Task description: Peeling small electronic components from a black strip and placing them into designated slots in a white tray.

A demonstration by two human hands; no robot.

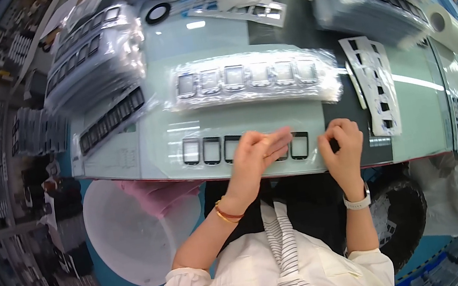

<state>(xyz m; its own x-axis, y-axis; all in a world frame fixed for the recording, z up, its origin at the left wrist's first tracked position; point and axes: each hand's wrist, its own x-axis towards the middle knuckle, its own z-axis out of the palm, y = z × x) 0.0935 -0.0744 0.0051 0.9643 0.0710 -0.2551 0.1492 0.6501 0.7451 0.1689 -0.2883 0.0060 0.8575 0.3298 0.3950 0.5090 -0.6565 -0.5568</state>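
Note:
Along the front edge of the glass-topped table lies a row of small black-rimmed frames with clear windows, among them a frame [211,151] left of my hands and another frame [300,145] between them. My left hand [259,151] hovers over the middle of the row, fingers stretched out toward the right, hiding some of the frames. Just right of the row, my right hand [343,142] is curled, thumb and forefinger brought together; whatever they might hold is too small to make out. Beyond the row rests a clear plastic-wrapped tray [243,82] with several similar frames in it.
Wrapped stacks of trays stand at the left [96,56] and right [367,8]. A white strip with dark cutouts [378,87] lies right of my hands. A black tape roll [158,13] sits at the back. Below the edge are a white bin [132,250] and a dark bin [414,215].

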